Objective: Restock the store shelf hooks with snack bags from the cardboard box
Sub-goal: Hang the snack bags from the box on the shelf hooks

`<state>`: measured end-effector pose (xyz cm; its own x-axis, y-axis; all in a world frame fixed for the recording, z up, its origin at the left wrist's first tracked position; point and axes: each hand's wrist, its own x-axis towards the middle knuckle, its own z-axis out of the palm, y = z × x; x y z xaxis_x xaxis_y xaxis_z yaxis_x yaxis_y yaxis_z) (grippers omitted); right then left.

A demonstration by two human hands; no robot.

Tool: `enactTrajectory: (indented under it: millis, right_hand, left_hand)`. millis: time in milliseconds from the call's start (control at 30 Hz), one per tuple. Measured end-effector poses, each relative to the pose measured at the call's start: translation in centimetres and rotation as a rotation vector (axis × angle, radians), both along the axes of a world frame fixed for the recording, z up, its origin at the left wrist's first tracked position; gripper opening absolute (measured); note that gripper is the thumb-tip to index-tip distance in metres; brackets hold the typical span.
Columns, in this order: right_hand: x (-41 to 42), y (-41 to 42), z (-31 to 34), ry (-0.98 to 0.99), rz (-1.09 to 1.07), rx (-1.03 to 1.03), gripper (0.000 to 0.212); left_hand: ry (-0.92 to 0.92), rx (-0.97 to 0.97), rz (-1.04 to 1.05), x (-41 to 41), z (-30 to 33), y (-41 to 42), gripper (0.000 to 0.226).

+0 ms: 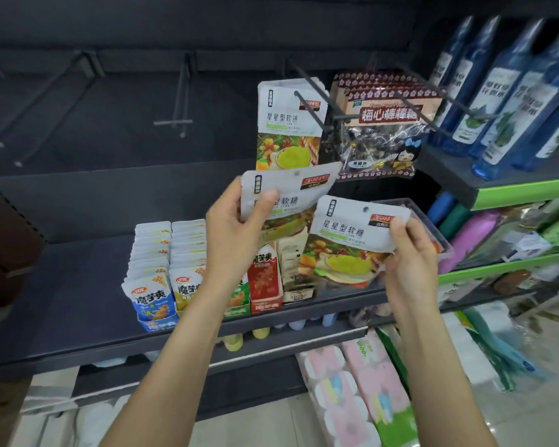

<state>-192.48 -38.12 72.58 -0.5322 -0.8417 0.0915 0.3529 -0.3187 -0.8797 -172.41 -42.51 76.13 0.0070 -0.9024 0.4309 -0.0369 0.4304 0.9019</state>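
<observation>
My left hand [236, 227] grips a white snack bag [291, 191] by its left edge, tilted, just below the hook. My right hand [410, 253] holds a second white snack bag [346, 243] by its upper right corner, lower and to the right. A third bag of the same kind [288, 124] hangs on a black hook [310, 104] above my left hand. Beside it, dark plum candy bags [384, 127] hang on the neighbouring hook. No cardboard box is in view.
Several bare hooks [181, 101] jut from the dark back panel to the left. Rows of small snack packets [162, 279] stand on the shelf [65, 304] below. Blue bottles [510, 101] fill the right-hand shelf. Tissue packs [352, 391] sit near the floor.
</observation>
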Motion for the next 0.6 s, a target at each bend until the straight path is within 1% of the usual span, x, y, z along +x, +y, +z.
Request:
enactTrajectory:
  millis: [67, 100, 167, 233, 267, 400, 500, 600]
  right_hand:
    - [-1.0, 0.3, 0.4, 0.041, -0.042, -0.032, 0.022]
    - [-1.4, 0.4, 0.6, 0.056, -0.066, -0.037, 0.026]
    - [-1.7, 0.6, 1.0, 0.080, -0.098, -0.055, 0.024]
    - [-1.7, 0.8, 1.3, 0.078, -0.111, -0.056, 0.012]
    - [-1.8, 0.8, 1.4, 0.080, -0.118, -0.049, 0.009]
    - [-2.0, 0.8, 1.9, 0.093, -0.131, -0.014, 0.014]
    - [-2.0, 0.9, 2.2, 0.102, -0.132, -0.010, 0.015]
    - [-1.9, 0.8, 2.3, 0.098, -0.152, -0.013, 0.014]
  left_hand:
    - [-0.090, -0.072, -0.019, -1.1, 1.3, -1.4, 0.013]
    - [-0.099, -0.083, -0.011, -1.8, 1.7, -2.2, 0.012]
    - [-0.037, -0.053, 0.008, -3.3, 2.3, -3.4, 0.009]
    - [0.071, 0.015, -0.004, -4.6, 2.4, -4.2, 0.008]
    - [0.115, 0.037, -0.006, -5.0, 2.5, -4.6, 0.009]
    - [0.186, 0.078, 0.027, -6.5, 2.9, -5.8, 0.013]
    - [0.142, 0.067, 0.087, -6.8, 2.8, -6.6, 0.009]
    - [0.061, -0.040, 0.164, -7.0, 2.6, -6.7, 0.010]
